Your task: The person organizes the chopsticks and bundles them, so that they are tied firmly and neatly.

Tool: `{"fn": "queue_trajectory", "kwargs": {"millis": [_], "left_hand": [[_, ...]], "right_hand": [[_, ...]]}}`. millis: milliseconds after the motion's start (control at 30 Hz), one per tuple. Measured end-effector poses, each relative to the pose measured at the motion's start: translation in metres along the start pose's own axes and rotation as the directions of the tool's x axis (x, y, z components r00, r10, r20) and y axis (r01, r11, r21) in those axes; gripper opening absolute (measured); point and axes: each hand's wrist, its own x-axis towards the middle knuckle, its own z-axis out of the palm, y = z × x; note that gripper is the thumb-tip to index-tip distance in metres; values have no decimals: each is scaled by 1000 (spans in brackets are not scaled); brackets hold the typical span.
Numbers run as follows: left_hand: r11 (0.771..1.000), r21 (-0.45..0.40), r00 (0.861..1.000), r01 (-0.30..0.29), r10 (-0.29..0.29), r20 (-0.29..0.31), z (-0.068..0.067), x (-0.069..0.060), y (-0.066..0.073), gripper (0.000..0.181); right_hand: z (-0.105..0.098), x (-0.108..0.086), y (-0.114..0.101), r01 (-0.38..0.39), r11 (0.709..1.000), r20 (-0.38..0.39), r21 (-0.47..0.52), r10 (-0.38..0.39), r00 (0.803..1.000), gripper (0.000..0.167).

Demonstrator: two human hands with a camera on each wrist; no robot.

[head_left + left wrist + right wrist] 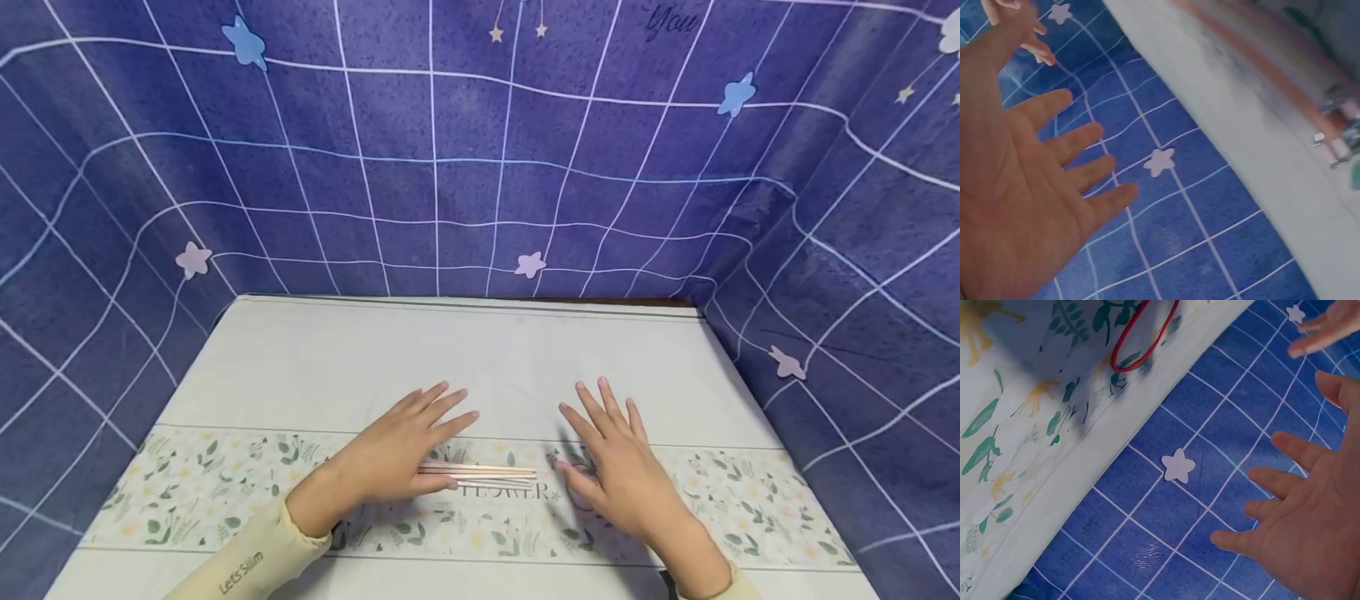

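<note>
My left hand (393,450) is held with spread, straight fingers above the floral band of the tablecloth. Its thumb overlaps a bundle of several thin pink and copper-coloured sticks (491,473) in the head view; whether it touches them I cannot tell. Shiny ends of these blurred sticks (1285,78) show in the left wrist view, where the palm (1029,194) faces the camera with nothing in it. To the right of the bundle, my right hand (626,467) is likewise spread, its palm (1316,519) bare. A thin red loop (1116,359) lies on the cloth in the right wrist view.
A white table (465,350) carries a flower-and-leaf printed band (240,500) with lettering. Blue-purple grid-patterned curtain (465,192) with star shapes surrounds it at the back and both sides.
</note>
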Motion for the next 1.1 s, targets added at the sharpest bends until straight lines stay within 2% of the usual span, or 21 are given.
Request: {"fn": "queue_trajectory", "kwargs": {"millis": [100, 233, 333, 400, 567, 833, 933, 1100], "left_hand": [[999, -32, 997, 38, -35, 67, 7, -4, -1, 82], [995, -25, 985, 97, -92, 148, 20, -7, 0, 56], [992, -17, 979, 127, -123, 163, 28, -7, 0, 34], [990, -22, 980, 138, -134, 148, 31, -6, 0, 27], [987, -40, 980, 157, -150, 127, 37, -2, 2, 28], [979, 7, 961, 204, -201, 187, 43, 7, 13, 40], [976, 3, 954, 218, -214, 212, 45, 10, 13, 38], [976, -8, 954, 216, -209, 216, 47, 13, 13, 33]], "right_hand": [[0, -1, 1, -23, 1000, 28, 7, 22, 999, 71], [-2, -2, 2, -51, 999, 76, 14, 50, 996, 68], [-2, -2, 2, -61, 998, 101, 15, 60, 993, 67], [-2, -2, 3, -69, 998, 112, 12, 67, 991, 66], [-2, -3, 3, -87, 996, 128, 9, 85, 988, 64], [-1, -6, 2, -95, 995, 140, 19, 92, 986, 60], [-1, -7, 2, -97, 995, 140, 32, 92, 986, 60], [-2, -9, 3, -103, 994, 139, 40, 97, 986, 59]]}}
